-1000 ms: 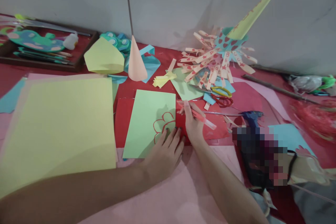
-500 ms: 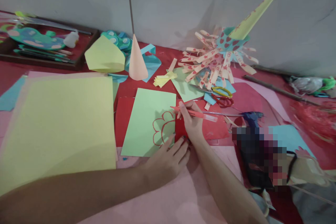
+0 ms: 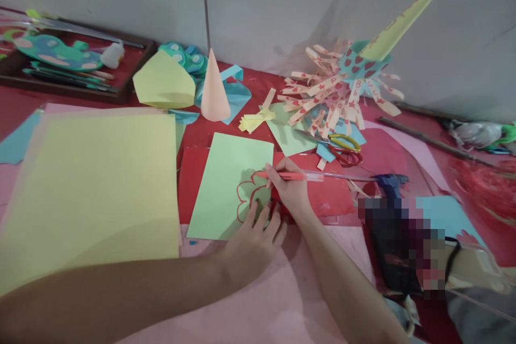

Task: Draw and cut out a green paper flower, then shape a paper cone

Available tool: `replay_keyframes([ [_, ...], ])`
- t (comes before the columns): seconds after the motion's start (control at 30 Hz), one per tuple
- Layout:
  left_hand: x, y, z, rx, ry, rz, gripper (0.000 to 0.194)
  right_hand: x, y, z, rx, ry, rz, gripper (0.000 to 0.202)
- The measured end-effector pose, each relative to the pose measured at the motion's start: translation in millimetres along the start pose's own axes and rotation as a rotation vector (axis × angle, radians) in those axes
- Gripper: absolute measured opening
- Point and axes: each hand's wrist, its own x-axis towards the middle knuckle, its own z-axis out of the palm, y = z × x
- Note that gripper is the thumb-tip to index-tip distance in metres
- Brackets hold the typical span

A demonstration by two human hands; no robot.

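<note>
A light green sheet of paper [image 3: 217, 193] lies tilted on red paper [image 3: 328, 196]. Scalloped petal outlines in red show on its right half. My right hand [image 3: 292, 188] grips a red marker [image 3: 292, 176], its tip at the top of the drawn petals. The marker's clear end points right. My left hand [image 3: 258, 239] rests with fingers spread on the lower right of the green sheet, partly covering the drawing. Under my forearms is a pink sheet [image 3: 258, 306].
Large yellow sheets [image 3: 108, 183] lie at left. Behind stand a peach cone [image 3: 215, 91], a wooden tray [image 3: 116, 95] of art supplies and a fringed paper craft [image 3: 363, 62] with a yellow spike. Scissors [image 3: 344, 144] and a blue glue gun [image 3: 391, 183] lie to the right.
My right hand has moved left and slightly down, bringing the marker tip from above the green sheet's edge onto the petal line. My left fingers have shifted left and spread over the drawing.
</note>
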Motion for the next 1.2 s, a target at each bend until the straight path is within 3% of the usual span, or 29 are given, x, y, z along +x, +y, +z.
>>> replay_keyframes([
  [0.43,1.3,0.0,-2.0,0.029,0.004,0.008,0.035,0.5,4.3,0.6,-0.05,0.053,-0.009,0.032],
  [0.63,0.6,1.2,0.1,0.001,0.003,0.006,0.036,0.0,-1.8,0.8,-0.073,0.163,0.002,0.034],
  [1.1,1.2,0.6,0.0,0.029,0.035,0.002,0.035,-2.1,0.2,0.3,-0.122,0.199,0.003,0.033],
  [1.2,1.5,0.3,-0.8,0.03,0.029,0.009,0.035,-2.9,4.4,0.4,-0.147,0.272,-0.034,0.033],
])
